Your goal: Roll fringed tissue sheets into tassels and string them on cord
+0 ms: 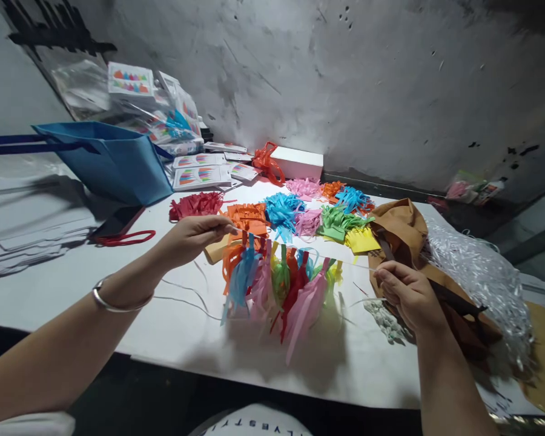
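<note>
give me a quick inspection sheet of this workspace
surface: white table, in shadow along the front edge
job's things: string stretched between both hands, paper tassels in many colours hanging from it
clutter: tassel piles, blue bag, brown bag, silver shreds, white box, card packets
hands: left hand and right hand each pinch the string
cables: nothing seen; only loose thread and a red cord
surroundings: stained grey wall
</note>
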Demonstrator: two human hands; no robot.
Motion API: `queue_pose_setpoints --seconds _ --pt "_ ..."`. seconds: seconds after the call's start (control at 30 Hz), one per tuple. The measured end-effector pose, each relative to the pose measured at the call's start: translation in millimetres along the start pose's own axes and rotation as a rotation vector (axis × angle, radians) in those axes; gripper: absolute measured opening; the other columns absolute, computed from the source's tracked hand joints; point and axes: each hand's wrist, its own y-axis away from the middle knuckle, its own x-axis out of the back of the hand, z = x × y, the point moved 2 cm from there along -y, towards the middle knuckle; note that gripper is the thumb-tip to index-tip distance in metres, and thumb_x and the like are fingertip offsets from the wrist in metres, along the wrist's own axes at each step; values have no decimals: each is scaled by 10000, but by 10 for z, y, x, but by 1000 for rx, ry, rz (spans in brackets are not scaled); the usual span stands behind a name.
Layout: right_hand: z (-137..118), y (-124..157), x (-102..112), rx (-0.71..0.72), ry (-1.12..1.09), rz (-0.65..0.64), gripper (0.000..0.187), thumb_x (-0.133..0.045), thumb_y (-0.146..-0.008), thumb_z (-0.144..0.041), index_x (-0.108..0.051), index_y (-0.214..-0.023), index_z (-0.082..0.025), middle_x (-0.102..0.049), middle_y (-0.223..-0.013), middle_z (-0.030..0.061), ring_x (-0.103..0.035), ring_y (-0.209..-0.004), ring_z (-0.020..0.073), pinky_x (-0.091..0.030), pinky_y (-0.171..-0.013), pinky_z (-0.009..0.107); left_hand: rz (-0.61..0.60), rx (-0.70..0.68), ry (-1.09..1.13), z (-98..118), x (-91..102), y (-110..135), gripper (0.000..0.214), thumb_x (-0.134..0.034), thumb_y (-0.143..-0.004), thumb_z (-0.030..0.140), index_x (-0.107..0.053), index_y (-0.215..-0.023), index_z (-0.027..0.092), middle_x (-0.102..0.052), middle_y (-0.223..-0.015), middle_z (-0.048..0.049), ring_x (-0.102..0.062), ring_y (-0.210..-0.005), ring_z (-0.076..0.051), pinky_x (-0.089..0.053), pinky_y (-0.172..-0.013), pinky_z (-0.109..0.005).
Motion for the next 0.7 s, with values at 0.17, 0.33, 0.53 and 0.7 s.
queue_pose_setpoints --seconds 0.17,0.33,0.53,0.7 --pt "111 -342 -79 16 137 15 423 -721 -769 -582 -658 -814 -166 -315 -481 -99 -232 -420 59 -166 -413 218 -105 -41 -148 -51 -162 -425 453 -616 -745 590 -727 -812 156 -736 -803 -78 -635 -727 -201 -490 -638 -267" --pt "-53 -917 -22 157 320 145 460 -689 -752 -609 -662 -791 -152 -554 -613 -12 -432 -539 105 -309 -503 233 -22 -119 -220 222 -148 -1043 357 -572 -773 458 -711 -778 129 -667 -692 -53 -529 -606 -149 -406 -590 -252" --pt "-160 -795 123 275 546 178 353 -589 -869 -514 -684 -878 -174 -684 -797 42 -583 -737 180 -409 -664 270 91 -356 -446 356 3 -635 320 -463 -931 392 -697 -919 174 -681 -779 -49 -574 -676 -166 -403 -645 -248" --pt "412 -334 -57 166 707 -107 245 -588 -869 -394 -698 -763 -202 -702 -705 25 -614 -652 186 -417 -635 277 -149 -289 -568 -459 -376 92 333 -442 -952 369 -706 -860 188 -721 -771 -56 -638 -676 -186 -417 -614 -243"
